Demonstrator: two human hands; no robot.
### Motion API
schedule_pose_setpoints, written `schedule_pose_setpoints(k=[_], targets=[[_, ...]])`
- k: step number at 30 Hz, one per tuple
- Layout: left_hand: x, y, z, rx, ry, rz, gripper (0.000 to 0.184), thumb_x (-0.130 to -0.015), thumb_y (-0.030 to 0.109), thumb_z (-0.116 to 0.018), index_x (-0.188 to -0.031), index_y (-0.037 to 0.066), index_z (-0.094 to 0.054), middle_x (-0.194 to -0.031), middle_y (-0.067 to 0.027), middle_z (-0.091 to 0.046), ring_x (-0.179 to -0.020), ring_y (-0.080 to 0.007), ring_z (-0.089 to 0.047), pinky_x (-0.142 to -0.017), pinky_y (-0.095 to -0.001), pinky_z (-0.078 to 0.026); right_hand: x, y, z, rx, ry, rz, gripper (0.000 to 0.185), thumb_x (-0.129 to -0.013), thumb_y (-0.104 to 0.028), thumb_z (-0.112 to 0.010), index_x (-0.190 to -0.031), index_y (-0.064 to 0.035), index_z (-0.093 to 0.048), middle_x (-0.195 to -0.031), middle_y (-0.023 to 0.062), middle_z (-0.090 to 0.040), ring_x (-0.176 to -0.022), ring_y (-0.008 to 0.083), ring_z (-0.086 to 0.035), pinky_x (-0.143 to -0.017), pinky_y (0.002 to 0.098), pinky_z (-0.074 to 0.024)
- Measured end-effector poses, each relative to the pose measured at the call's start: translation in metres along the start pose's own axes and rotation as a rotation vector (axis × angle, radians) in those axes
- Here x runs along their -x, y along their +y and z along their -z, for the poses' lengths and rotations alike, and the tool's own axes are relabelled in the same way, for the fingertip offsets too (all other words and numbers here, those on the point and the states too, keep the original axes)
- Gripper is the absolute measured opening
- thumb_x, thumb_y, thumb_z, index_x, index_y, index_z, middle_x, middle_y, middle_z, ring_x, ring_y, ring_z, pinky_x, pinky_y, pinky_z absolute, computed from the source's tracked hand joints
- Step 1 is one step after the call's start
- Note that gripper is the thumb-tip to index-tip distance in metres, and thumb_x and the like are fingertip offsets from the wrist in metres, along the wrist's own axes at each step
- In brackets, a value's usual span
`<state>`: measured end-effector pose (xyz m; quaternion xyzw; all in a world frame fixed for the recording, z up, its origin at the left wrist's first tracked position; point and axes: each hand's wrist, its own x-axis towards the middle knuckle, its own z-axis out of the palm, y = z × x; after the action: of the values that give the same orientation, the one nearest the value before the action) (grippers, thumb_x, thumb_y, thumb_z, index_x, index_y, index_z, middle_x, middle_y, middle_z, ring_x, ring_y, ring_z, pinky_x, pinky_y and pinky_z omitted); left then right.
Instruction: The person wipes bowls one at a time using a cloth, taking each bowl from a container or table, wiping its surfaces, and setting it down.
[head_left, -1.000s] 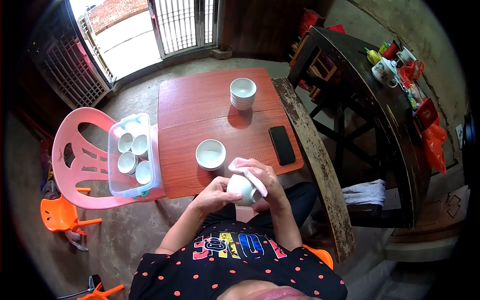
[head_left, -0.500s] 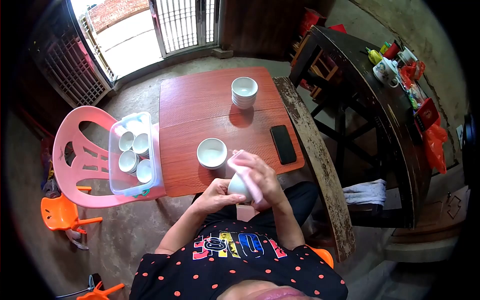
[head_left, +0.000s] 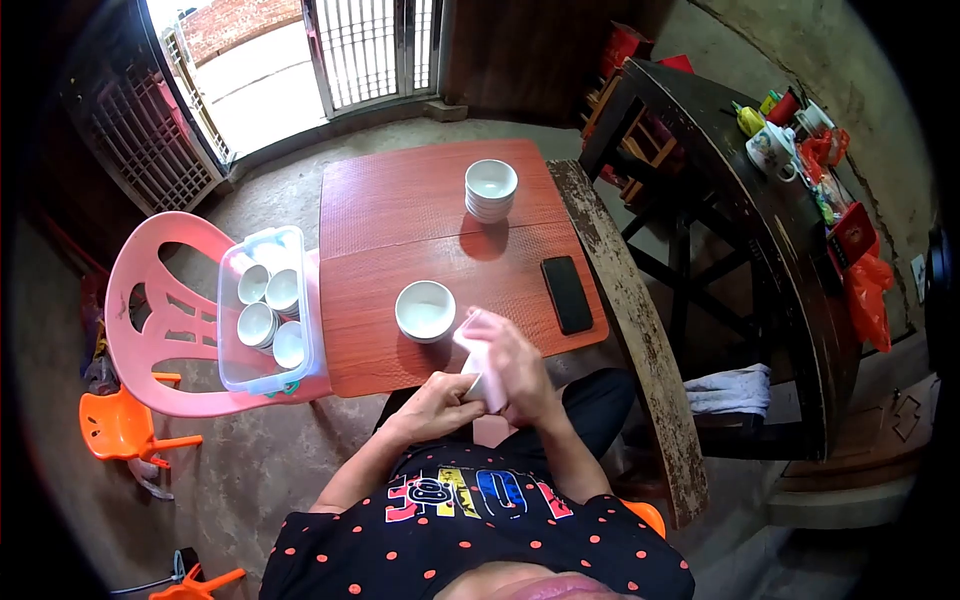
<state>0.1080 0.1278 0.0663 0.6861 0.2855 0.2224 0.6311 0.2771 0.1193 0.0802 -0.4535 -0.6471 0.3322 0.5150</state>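
My left hand (head_left: 440, 405) grips a white bowl (head_left: 475, 388) by its edge, just off the near side of the red-brown table (head_left: 365, 200). Most of that bowl is hidden behind my fingers and the cloth. A pale pink cloth (head_left: 480, 345) is pressed against the bowl by my right hand (head_left: 522, 372), whose fingers close over it. Another white bowl (head_left: 425, 311) stands upright on the table, just beyond my hands. Farther back sits a stack of white bowls (head_left: 490, 190).
A black phone (head_left: 567, 295) lies at the table's right edge, beside a worn wooden bench (head_left: 635, 330). On the left, a pink chair (head_left: 135, 300) bears a clear plastic box (head_left: 232, 375) with several bowls inside. A dark table (head_left: 720, 130) stands at right.
The bowl in my hands has turned, so less of it shows. My left hand has shifted its grip, and the cloth has moved with my right hand slightly left.
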Motion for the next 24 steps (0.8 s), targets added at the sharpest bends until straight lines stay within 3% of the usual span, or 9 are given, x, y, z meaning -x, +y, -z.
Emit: schedule_pose_setpoints(k=[1,2,4,7,8,12,14,21,24], targets=[[-0.002,-0.013,-0.004,0.016,0.082,-0.101,0.014,-0.079,0.002,-0.061,-0.091,-0.004,-0.059,-0.075,-0.0094,-0.065,-0.069,-0.0114,-0.059,-0.065,-0.0300,-0.050,0.003,0.010,-0.002,0.540,-0.058,0.358,0.027,-0.087,-0.020,-0.052,-0.104,-0.0053,-0.065,-0.117,0.0181,-0.057,-0.118,0.0349,-0.048,-0.101,0.0437,-0.0366],[-0.009,-0.023,-0.007,-0.083,0.204,-0.298,0.015,-0.079,0.003,-0.061,-0.092,-0.004,-0.059,-0.075,-0.0079,-0.065,-0.069,-0.0115,-0.060,-0.065,-0.0300,-0.050,0.001,-0.021,-0.008,0.616,-0.072,0.379,0.024,-0.084,-0.021,-0.057,-0.103,-0.0091,-0.066,-0.113,0.0141,-0.059,-0.118,0.0325,-0.048,-0.099,0.0451,-0.0380],[-0.009,-0.019,-0.003,-0.127,0.202,-0.346,0.016,-0.079,0.004,-0.062,-0.092,-0.004,-0.060,-0.077,-0.0077,-0.065,-0.072,-0.0100,-0.059,-0.068,-0.0294,-0.049,0.000,-0.019,-0.007,0.571,-0.087,0.427,0.019,-0.081,-0.019,-0.060,-0.098,-0.0111,-0.066,-0.110,0.0105,-0.060,-0.113,0.0315,-0.051,-0.098,0.0428,-0.0395],[-0.001,-0.016,0.006,0.239,-0.079,-0.010,0.019,-0.083,0.007,-0.067,-0.098,-0.004,-0.065,-0.087,-0.0031,-0.067,-0.082,-0.0071,-0.059,-0.073,-0.0245,-0.049,-0.013,0.012,0.013,0.238,-0.187,0.463,0.015,-0.082,-0.015,-0.059,-0.093,-0.0072,-0.065,-0.103,0.0113,-0.061,-0.103,0.0290,-0.056,-0.094,0.0396,-0.0427],[0.000,-0.011,0.004,0.269,-0.075,-0.034,0.018,-0.083,0.007,-0.067,-0.098,-0.004,-0.065,-0.087,-0.0027,-0.067,-0.082,-0.0065,-0.058,-0.073,-0.0240,-0.048,-0.010,0.013,0.014,-0.283,-0.188,0.078,0.022,-0.084,-0.013,-0.056,-0.103,-0.0022,-0.061,-0.102,0.0120,-0.061,-0.102,0.0247,-0.057,-0.089,0.0354,-0.0463],[-0.006,-0.008,-0.005,0.311,-0.045,-0.085,0.018,-0.082,0.006,-0.070,-0.096,-0.004,-0.067,-0.088,-0.0010,-0.066,-0.081,-0.0053,-0.057,-0.072,-0.0222,-0.048,0.014,0.047,-0.010,-1.241,0.119,-0.468,0.043,-0.094,-0.030,-0.043,-0.117,0.0047,-0.051,-0.099,0.0120,-0.061,-0.088,0.0173,-0.061,-0.081,0.0273,-0.0507],[-0.008,-0.005,-0.006,0.263,-0.025,-0.012,0.019,-0.081,0.006,-0.071,-0.097,-0.004,-0.067,-0.087,-0.0009,-0.066,-0.081,-0.0057,-0.057,-0.073,-0.0221,-0.048,0.020,0.073,-0.007,-1.460,0.030,-0.596,0.043,-0.094,-0.031,-0.043,-0.113,0.0048,-0.055,-0.099,0.0107,-0.062,-0.091,0.0173,-0.061,-0.081,0.0289,-0.0504],[-0.011,-0.008,0.000,0.779,-0.067,0.041,0.025,-0.081,0.009,-0.070,-0.102,-0.003,-0.065,-0.095,-0.0065,-0.066,-0.088,-0.0125,-0.062,-0.084,-0.0276,-0.048,-0.017,-0.008,0.024,0.133,-0.415,0.089,0.030,-0.086,-0.017,-0.049,-0.105,-0.0010,-0.065,-0.107,0.0125,-0.062,-0.098,0.0194,-0.058,-0.086,0.0306,-0.0448],[-0.009,-0.008,0.003,0.868,-0.070,0.023,0.025,-0.081,0.009,-0.070,-0.101,-0.004,-0.065,-0.094,-0.0073,-0.066,-0.087,-0.0126,-0.062,-0.082,-0.0275,-0.049,-0.015,0.003,0.022,-0.230,-0.340,-0.032,0.027,-0.085,-0.014,-0.050,-0.103,-0.0035,-0.067,-0.108,0.0121,-0.062,-0.101,0.0223,-0.058,-0.089,0.0326,-0.0443]])
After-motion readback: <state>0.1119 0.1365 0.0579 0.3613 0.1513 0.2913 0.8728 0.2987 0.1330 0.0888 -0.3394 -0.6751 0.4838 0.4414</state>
